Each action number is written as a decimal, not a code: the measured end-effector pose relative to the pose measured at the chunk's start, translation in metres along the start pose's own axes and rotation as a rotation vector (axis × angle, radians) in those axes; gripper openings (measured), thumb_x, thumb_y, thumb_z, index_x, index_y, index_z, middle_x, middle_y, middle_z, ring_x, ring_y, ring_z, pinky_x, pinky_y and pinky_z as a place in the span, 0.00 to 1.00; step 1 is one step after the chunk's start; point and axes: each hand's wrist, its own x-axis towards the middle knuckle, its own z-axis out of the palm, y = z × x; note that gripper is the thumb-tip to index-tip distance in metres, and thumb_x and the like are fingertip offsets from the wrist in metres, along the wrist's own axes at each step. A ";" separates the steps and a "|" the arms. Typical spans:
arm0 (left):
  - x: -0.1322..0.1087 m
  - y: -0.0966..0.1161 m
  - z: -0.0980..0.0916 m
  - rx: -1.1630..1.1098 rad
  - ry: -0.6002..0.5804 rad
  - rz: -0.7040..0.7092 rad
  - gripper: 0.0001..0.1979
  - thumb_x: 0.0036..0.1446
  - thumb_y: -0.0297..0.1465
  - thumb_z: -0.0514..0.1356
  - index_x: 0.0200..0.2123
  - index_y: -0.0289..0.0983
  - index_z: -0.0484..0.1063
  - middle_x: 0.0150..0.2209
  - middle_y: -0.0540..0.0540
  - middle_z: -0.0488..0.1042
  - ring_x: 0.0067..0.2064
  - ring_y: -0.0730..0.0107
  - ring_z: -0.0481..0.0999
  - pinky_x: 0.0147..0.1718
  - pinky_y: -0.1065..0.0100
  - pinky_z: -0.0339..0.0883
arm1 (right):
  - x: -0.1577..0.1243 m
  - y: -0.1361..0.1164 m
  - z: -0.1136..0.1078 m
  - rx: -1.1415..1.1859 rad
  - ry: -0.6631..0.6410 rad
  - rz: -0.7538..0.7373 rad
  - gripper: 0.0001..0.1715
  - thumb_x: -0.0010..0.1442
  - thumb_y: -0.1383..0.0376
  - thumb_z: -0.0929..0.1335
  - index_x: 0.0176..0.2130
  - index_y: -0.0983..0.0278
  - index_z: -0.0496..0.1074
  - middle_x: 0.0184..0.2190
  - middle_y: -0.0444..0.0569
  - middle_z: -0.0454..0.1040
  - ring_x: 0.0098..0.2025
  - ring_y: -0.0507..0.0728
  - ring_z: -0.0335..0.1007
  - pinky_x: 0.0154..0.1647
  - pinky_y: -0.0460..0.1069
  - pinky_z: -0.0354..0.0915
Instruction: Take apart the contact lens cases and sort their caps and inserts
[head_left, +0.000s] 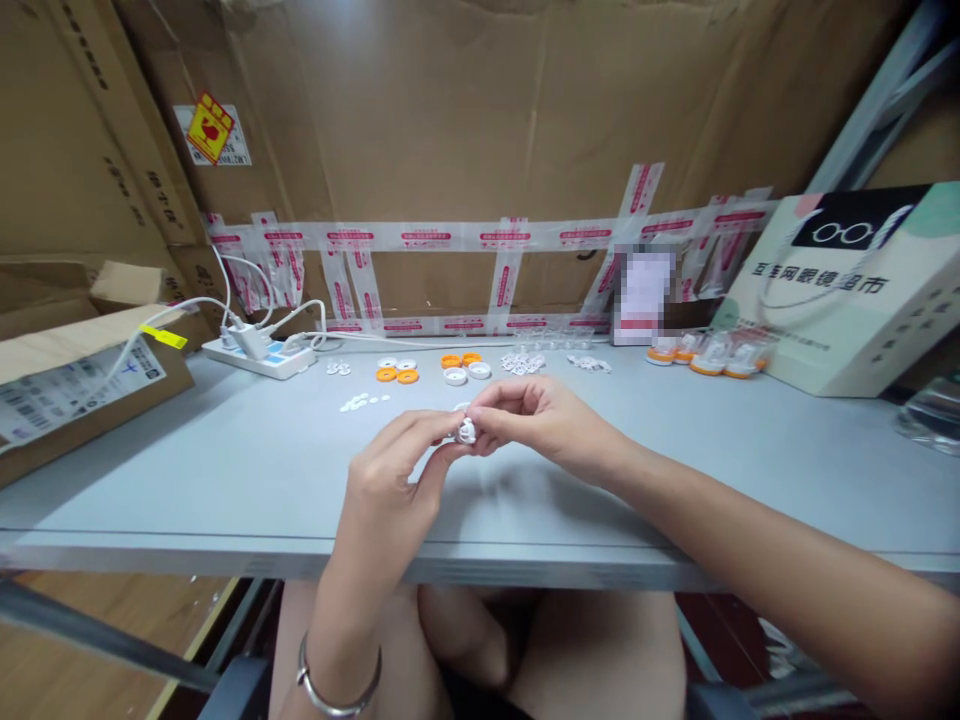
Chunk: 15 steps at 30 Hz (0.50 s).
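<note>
Gray tabletop across the middle of the frame, front edge running nearly level below centre. Behind it, filling the top of the frame, a large cardboard sheet crossed by printed tape. At upper right, a slanted metal post; at lower left, wood-toned floor under the table.

Small white part at the centre of the frame, held above the tabletop between both hands. Rounded, slotted face turned toward the camera; outline roughly round, cannot pick out a long axis. Left hand pinching from the left and below with thumb and fingertips. Right hand pinching at the upper right side, thumb against bent forefinger.

Beyond the hands, in a loose row from centre left to centre right: white discs, two groups of orange and white round pieces, left group and right group, a pile of white pieces, then orange-based assemblies with clear tops.

At the left edge, a labelled cardboard box, inside hidden. At right, a printed carrier bag with white rope handle, contents hidden from this angle. At the far right edge, a clear vessel, too blurred to tell any contents.
</note>
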 end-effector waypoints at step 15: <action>-0.002 0.001 0.007 0.152 0.053 0.137 0.10 0.54 0.21 0.56 0.38 0.38 0.70 0.36 0.48 0.75 0.38 0.72 0.74 0.39 0.70 0.69 | -0.006 -0.001 0.002 -0.165 0.060 -0.056 0.11 0.48 0.61 0.70 0.29 0.68 0.75 0.20 0.45 0.73 0.25 0.50 0.71 0.28 0.46 0.69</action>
